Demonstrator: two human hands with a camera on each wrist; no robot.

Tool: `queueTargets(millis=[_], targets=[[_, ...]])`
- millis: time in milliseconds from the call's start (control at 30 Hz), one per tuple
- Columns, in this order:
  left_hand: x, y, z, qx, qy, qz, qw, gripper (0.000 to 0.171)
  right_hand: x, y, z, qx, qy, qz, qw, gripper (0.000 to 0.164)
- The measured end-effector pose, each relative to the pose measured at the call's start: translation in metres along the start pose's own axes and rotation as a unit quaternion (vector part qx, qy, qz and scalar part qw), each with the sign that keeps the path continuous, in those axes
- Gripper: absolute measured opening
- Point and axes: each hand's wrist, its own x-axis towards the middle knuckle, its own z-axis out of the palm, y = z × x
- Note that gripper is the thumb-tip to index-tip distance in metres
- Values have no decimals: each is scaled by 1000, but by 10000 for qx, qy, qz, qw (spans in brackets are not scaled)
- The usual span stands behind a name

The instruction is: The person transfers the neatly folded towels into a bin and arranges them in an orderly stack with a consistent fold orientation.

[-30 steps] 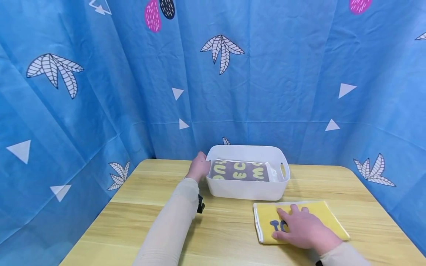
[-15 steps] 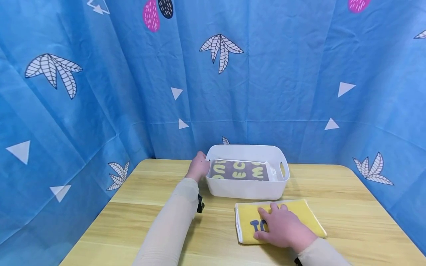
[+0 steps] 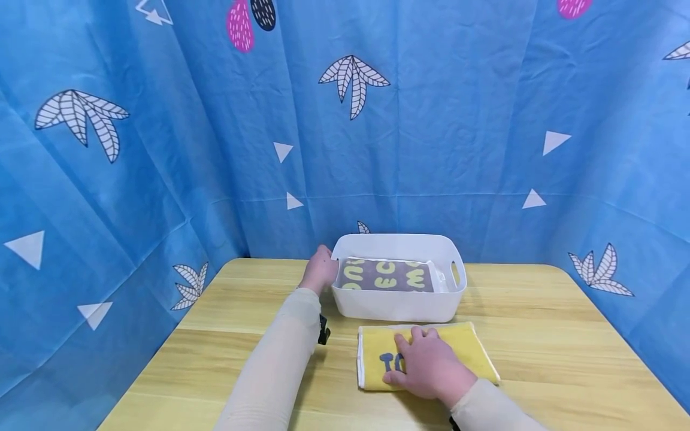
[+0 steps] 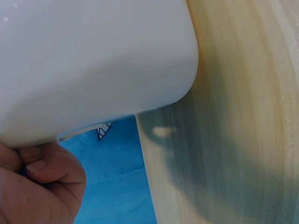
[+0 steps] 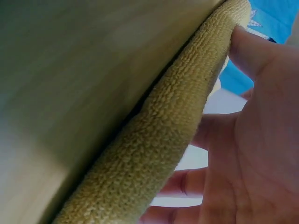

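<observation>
My left hand (image 3: 320, 267) grips the left end of a white plastic basket (image 3: 399, 306) at its handle. In the left wrist view, its thumb and finger pinch together at the edge of the basket (image 4: 98, 56). Inside the basket lies a folded grey-purple towel (image 3: 398, 282) with yellow-green letters. In front of the basket, a folded yellow towel (image 3: 466, 348) with blue-grey lettering and white edging lies flat on the table. My right hand (image 3: 431, 366) rests on it, fingers spread, covering part of the lettering. The right wrist view shows the towel's thick fold (image 5: 161, 121) beside the palm.
The wooden table (image 3: 560, 335) has rounded far corners. Behind and on both sides hangs a blue curtain (image 3: 458, 137) with leaf and triangle prints. The basket stands near the table's far edge, and my left forearm (image 3: 275, 365) reaches across the table's left half.
The yellow towel has slid left across the table under my right hand, to a place in front of the basket. My left hand and the basket have stayed put.
</observation>
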Motion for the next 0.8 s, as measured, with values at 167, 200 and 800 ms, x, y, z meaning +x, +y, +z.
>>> queueTargets(millis=[167,200,800], targets=[[-1,0,1,-25,15,-76,10000,18,6,-14,-1,-79,95,-23,9999,93],[-1,0,1,-35,15,-92,10000,18,7,-17,-1,-86,118,-37,9999,94],[1,2,0,-70,-63,-234,9997,22,22,-39,0,-240,135,-17,9996,95]])
